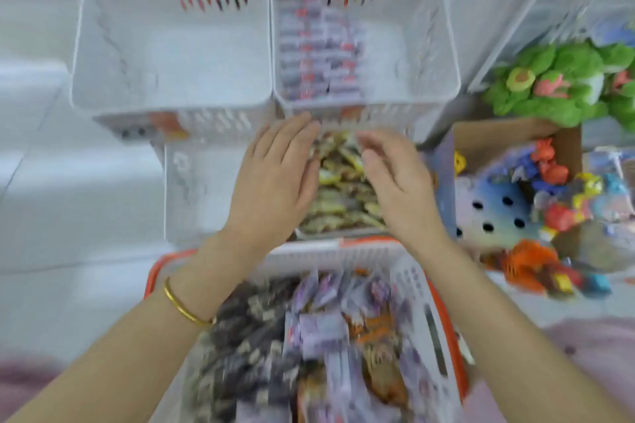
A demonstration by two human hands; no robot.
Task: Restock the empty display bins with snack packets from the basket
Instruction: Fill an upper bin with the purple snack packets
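Straight-fingered hands [275,178] [395,182] flanking packets [343,182] (blurred)

Bins [171,55], 12 o'clock: white slotted plastic, smooth, matt.
Basket [155,271], 6 o'clock: white plastic, orange rim.
Packets [323,330]: glossy film wrappers.
Bangle [182,307]: shiny gold-coloured metal.
Box [498,134], 3 o'clock: brown matt cardboard.

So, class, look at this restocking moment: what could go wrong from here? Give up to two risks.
1. The yellow packets are bunched between the left hand and right hand. If the open hands pull away, the bunch may slump into the bare left side of the bin.
2. The basket is heaped with purple packets right under the forearms, which might knock some out.
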